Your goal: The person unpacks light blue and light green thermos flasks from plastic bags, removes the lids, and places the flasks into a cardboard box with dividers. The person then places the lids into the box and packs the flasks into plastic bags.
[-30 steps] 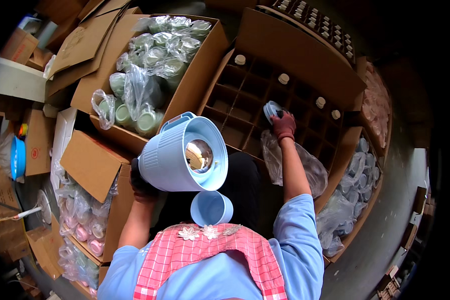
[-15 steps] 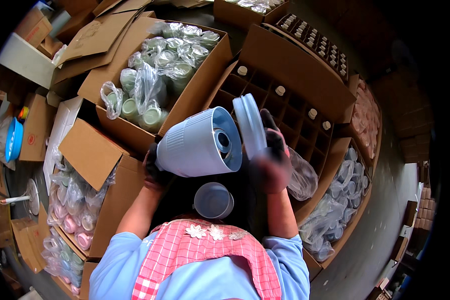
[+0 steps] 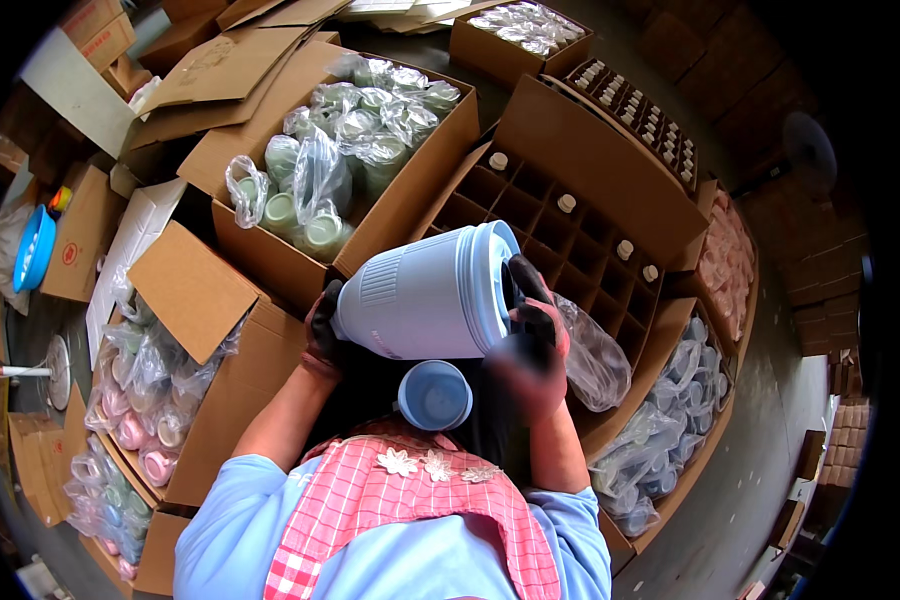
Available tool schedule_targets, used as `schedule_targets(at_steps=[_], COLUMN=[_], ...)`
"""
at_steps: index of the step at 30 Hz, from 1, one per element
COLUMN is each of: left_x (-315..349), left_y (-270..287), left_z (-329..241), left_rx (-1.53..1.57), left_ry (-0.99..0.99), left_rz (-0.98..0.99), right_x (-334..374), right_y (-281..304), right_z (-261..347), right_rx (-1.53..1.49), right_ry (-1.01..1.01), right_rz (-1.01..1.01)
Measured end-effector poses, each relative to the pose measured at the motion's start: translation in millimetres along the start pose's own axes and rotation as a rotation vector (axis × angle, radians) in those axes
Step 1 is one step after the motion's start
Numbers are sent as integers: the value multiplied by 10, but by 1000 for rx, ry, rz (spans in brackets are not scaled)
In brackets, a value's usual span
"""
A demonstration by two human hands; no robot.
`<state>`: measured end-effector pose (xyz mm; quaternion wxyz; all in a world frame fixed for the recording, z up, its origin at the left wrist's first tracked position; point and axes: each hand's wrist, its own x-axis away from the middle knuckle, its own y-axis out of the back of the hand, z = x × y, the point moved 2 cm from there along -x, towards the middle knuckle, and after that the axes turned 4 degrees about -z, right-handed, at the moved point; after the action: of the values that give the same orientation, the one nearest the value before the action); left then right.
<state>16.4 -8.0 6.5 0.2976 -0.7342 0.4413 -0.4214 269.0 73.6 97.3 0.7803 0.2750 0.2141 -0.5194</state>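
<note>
Plainly, light-blue flask [image 3: 410,300] held sideways between pink checked apron [image 3: 390,480] and divided carton [image 3: 600,165]. Left hand [image 3: 325,330] wraps narrow end, fingers curled round it. Right hand [image 3: 542,345] against light-blue lid [image 3: 490,275] at wide end; thumb area blurred, cannot tell whether pinching or merely pressing. Probably light for bulk, stiff-walled, smooth enough to slip through gloves; narrow end and ribbed patch [image 3: 378,282] seem surest holds. Body tapered, mostly matt, dark marking along lower side. Inside hidden.
</note>
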Motion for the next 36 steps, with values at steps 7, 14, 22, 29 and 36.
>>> schedule_targets(at_steps=[7,14,22,29,36], left_x=[-7,155,290,126,98], left_y=[70,-291,-592,-339,-289], left_z=[-77,-192,-482,-265,-132], left_rx=[-460,-378,-814,-536,-495], left_ry=[-262,-440,-845,-461,-533], left_rz=[136,201,328,148,221], right_x=[21,88,17,-30,-172], right_y=[-33,57,180,103,81], right_z=[84,97,-61,145,74], right_rx=[68,82,-582,-328,-458], right_ry=[-14,-351,-754,-533,-559], right_rz=[-37,-151,-400,-303,-172])
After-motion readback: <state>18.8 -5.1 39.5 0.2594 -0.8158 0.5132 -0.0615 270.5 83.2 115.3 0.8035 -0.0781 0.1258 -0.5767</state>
